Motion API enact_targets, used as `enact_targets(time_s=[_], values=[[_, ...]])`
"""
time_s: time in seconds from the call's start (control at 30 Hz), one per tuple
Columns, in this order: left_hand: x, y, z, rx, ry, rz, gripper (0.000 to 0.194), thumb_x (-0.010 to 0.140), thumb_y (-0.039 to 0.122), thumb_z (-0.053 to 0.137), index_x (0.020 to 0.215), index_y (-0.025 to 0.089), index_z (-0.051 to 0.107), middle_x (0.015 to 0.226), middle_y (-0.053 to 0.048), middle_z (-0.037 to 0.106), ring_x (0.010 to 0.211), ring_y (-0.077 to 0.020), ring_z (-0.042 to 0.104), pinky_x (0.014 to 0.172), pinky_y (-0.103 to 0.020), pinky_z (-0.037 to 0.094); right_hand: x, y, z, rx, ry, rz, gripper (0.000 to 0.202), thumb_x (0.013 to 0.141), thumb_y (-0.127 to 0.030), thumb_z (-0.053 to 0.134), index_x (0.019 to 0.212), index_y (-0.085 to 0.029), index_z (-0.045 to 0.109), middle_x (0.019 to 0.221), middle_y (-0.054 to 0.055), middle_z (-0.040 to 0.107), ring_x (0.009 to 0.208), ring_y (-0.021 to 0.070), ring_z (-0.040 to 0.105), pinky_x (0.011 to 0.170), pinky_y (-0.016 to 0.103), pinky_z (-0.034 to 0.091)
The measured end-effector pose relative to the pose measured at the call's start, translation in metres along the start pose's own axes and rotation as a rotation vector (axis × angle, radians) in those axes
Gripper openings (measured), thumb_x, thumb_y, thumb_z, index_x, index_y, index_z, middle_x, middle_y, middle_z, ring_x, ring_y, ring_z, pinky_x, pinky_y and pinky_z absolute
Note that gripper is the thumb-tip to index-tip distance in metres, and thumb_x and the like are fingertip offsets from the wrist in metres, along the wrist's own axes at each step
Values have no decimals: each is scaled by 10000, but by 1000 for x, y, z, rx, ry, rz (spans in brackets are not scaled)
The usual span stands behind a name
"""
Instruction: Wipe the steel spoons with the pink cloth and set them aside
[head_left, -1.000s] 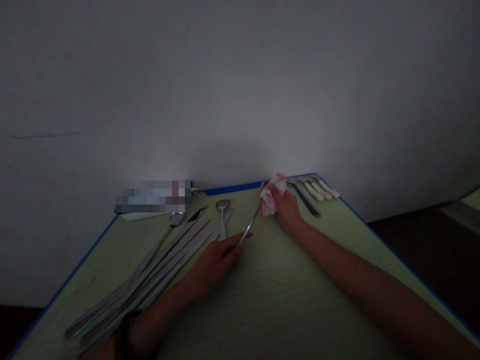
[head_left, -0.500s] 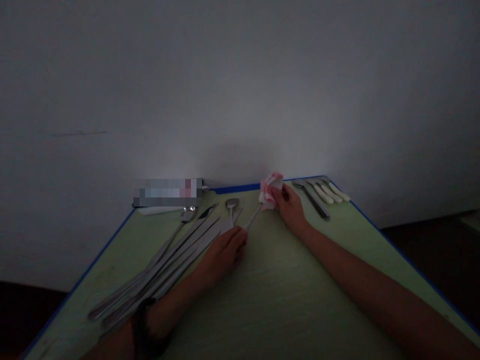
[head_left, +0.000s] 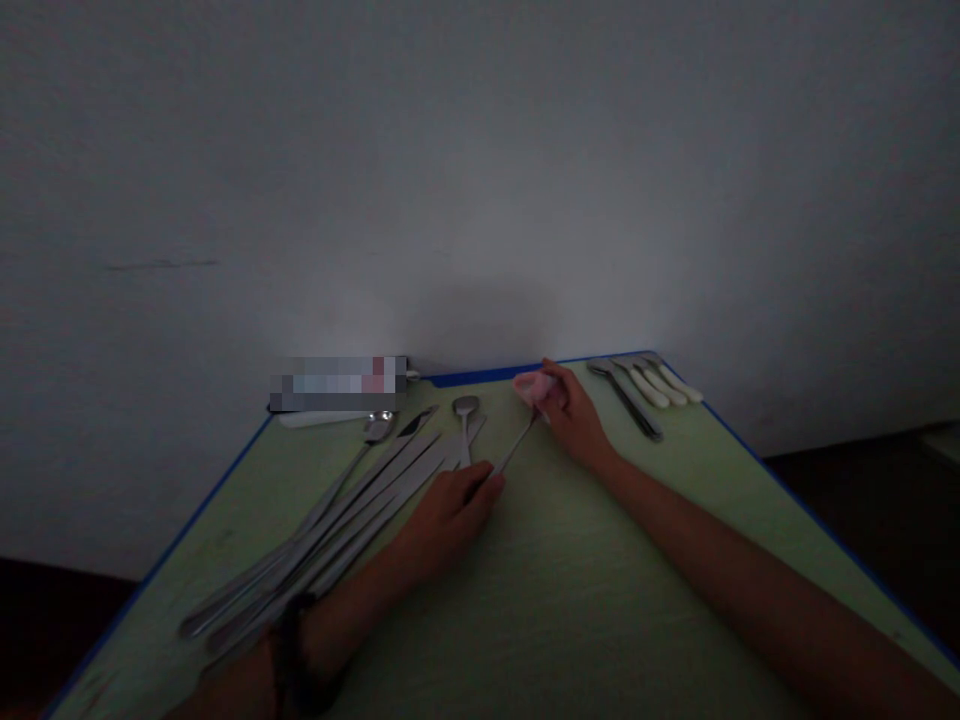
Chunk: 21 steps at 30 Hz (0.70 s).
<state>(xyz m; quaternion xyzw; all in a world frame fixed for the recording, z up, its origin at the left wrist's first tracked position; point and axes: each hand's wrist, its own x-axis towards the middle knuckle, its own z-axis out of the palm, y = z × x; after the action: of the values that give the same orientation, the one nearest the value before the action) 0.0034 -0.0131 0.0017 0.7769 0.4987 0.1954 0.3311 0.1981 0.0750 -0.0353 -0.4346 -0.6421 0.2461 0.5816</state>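
My left hand [head_left: 454,515] is closed on the handle of a thin metal utensil [head_left: 516,447], which slants up to the right. The utensil's far end goes into a pink and white cloth [head_left: 534,388], so its head is hidden. My right hand [head_left: 574,415] grips this cloth around that end. Just beyond my left hand, a metal spoon [head_left: 466,408] lies with its head toward the wall. Several long metal knives [head_left: 375,490] and a larger spoon [head_left: 379,427] lie on the table to the left, partly behind my left hand and forearm.
The green table [head_left: 585,590] has a blue edge and meets a grey wall. Several utensils with white handles [head_left: 667,385] and dark metal cutlery [head_left: 634,405] lie at the back right. A blurred-out package [head_left: 337,384] is at the back left.
My right hand has closed the cloth more tightly over the utensil's end, and the cloth looks more bunched. My left hand has moved slightly right and nearer to me.
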Motion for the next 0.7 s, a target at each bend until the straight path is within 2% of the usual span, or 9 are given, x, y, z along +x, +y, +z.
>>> enact_targets(time_s=[0.1, 0.2, 0.27, 0.37, 0.47, 0.53, 0.7], values=[[0, -2, 0, -20, -1, -5, 363, 922, 411, 347, 666, 186, 472, 538, 44, 460, 530, -129, 461, 501, -232, 314, 3, 2, -5, 37, -81, 50, 335, 751, -310, 596, 1060, -203, 525, 1218, 91, 547, 1097, 213, 516, 946, 368, 392], [0, -1, -1, -35, -21, 2, 372, 922, 426, 350, 657, 189, 458, 515, 51, 443, 509, -124, 443, 485, -227, 299, 7, 0, -13, 96, -141, 141, 369, 694, -317, 650, 1019, -204, 519, 1004, 48, 608, 879, 176, 562, 781, 314, 449], [0, -1, -2, -30, -41, 5, 376, 922, 431, 351, 657, 188, 460, 519, 50, 447, 508, -123, 443, 484, -227, 298, 8, -2, -17, 163, -110, 213, 407, 665, -330, 678, 1018, -208, 518, 907, 23, 616, 777, 154, 558, 699, 283, 444], [-1, -1, -2, -10, -63, 23, 377, 925, 425, 351, 662, 184, 473, 539, 45, 461, 519, -123, 454, 496, -231, 309, 8, -2, -18, 236, -48, 291, 410, 674, -389, 676, 1020, -203, 558, 880, 23, 635, 732, 143, 556, 652, 261, 423], [-2, -1, -2, 3, -54, 45, 362, 926, 417, 360, 681, 182, 487, 562, 45, 468, 537, -124, 469, 524, -236, 327, 7, 1, -17, 268, -55, 314, 339, 715, -479, 625, 882, -184, 616, 765, 8, 624, 640, 128, 519, 588, 246, 385], [-2, -2, -1, -12, -56, 34, 360, 931, 419, 353, 698, 182, 491, 571, 45, 473, 540, -123, 476, 531, -236, 335, 6, 4, -16, 279, -26, 320, 360, 738, -534, 585, 800, -180, 610, 682, -7, 587, 584, 116, 483, 554, 240, 359], [-1, 1, 1, -38, -59, 30, 370, 932, 423, 333, 687, 188, 480, 570, 45, 461, 535, -124, 461, 510, -233, 323, 6, 1, -5, 416, 79, 379, 475, 748, -646, 499, 791, -184, 604, 673, 9, 591, 593, 139, 519, 564, 262, 391]])
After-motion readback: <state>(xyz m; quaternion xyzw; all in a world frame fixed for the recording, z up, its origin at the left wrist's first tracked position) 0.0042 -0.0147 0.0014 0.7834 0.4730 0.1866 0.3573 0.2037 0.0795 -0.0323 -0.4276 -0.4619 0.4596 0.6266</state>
